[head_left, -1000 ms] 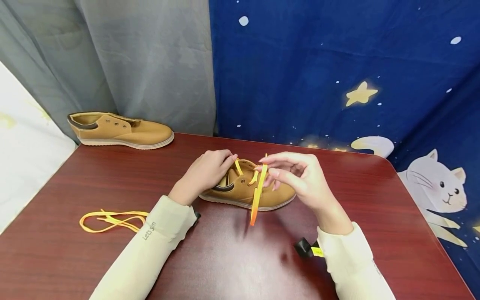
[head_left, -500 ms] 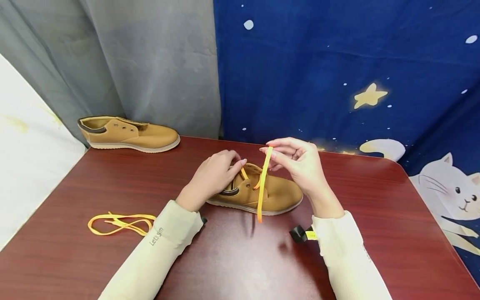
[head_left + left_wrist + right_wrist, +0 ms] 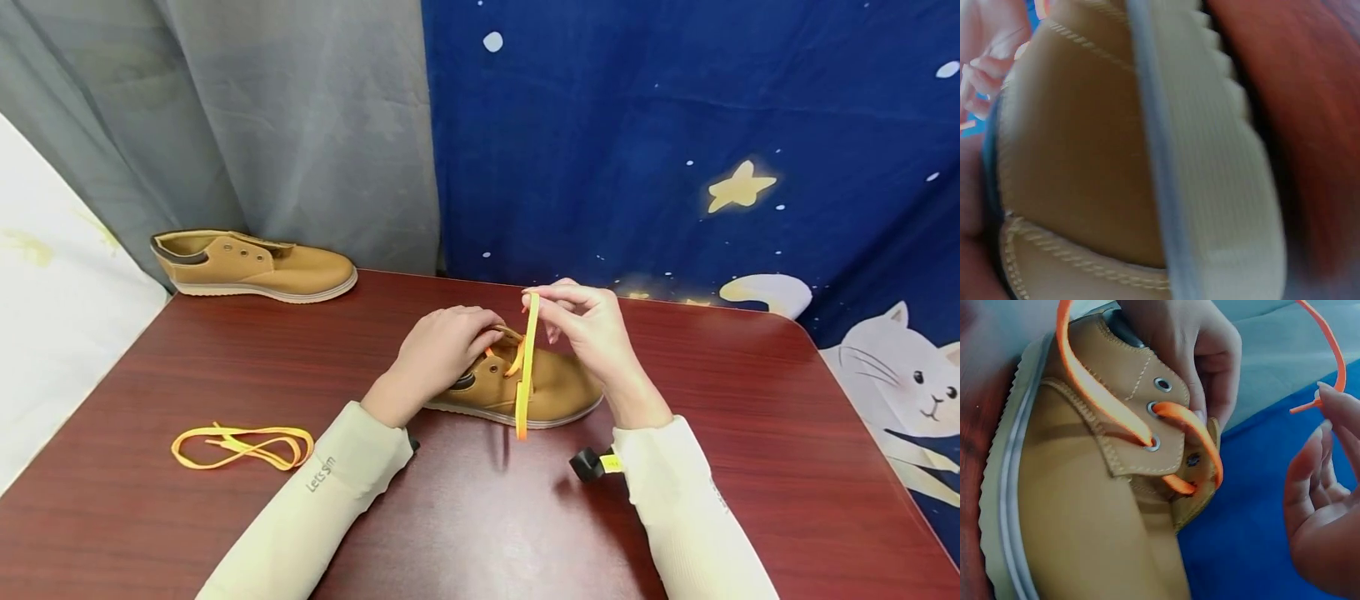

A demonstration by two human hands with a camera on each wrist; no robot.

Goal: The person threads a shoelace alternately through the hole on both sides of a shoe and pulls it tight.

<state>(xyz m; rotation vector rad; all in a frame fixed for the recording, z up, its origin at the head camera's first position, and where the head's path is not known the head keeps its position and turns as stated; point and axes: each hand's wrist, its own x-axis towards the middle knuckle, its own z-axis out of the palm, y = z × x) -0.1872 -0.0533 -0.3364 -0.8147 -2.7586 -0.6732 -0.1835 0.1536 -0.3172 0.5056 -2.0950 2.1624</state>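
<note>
A tan shoe (image 3: 562, 385) stands on the table, toe to the right. My left hand (image 3: 446, 348) lies over its ankle opening and grips the upper by the eyelet flap; in the right wrist view that hand's thumb is behind the flap. My right hand (image 3: 588, 323), raised above the toe, pinches an orange-yellow shoelace (image 3: 528, 358) near its tip, and the lace hangs down in a loop. The right wrist view shows the lace (image 3: 1094, 394) running through two near-side eyelets and across to the opposite flap. A blurred shoe side (image 3: 1079, 137) fills much of the left wrist view.
A second tan shoe (image 3: 258, 271), without a lace, stands at the table's back left. A loose yellow-orange shoelace (image 3: 240, 444) lies coiled beside the left sleeve. Grey and dark blue curtains hang behind the table (image 3: 480, 533).
My right hand has risen slightly with the lace end, away from the shoe. My left hand has shifted right, its thumb settling lower over the shoe's flap.
</note>
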